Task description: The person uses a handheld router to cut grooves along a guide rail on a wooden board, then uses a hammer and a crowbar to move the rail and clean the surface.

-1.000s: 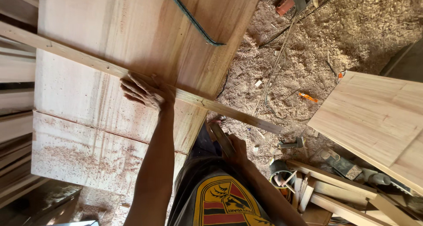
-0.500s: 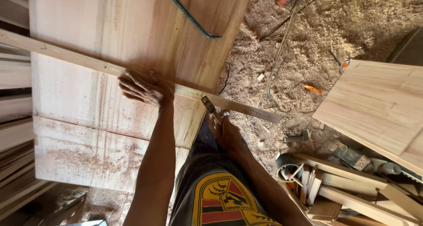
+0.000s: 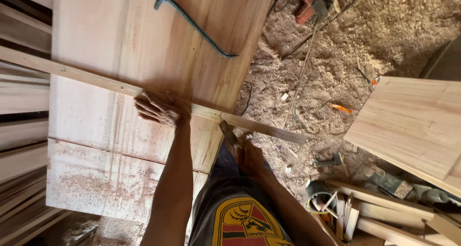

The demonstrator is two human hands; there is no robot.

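Observation:
My left hand (image 3: 157, 109) presses flat on a long thin wooden strip (image 3: 86, 77) that lies slantwise across a wide light-wood panel (image 3: 125, 49). My right hand (image 3: 249, 156) is closed around a small dark tool, possibly a pencil or marker (image 3: 227, 131), whose tip touches the strip's near edge at the panel's right side. The strip's free end (image 3: 288, 136) sticks out past the panel over the sawdust floor. A second dusty panel (image 3: 96, 179) lies under the first, nearer me.
A curved dark metal bar (image 3: 194, 25) rests on the panel's far part. Sawdust covers the floor (image 3: 336, 49). A light board (image 3: 413, 126) leans at right. Offcuts, a small can (image 3: 319, 195), a power tool (image 3: 309, 3) and stacked planks (image 3: 21, 131) surround it.
The view has shifted slightly. My right hand has brought the small tool up to the strip's edge; my left hand stays pressed on the strip.

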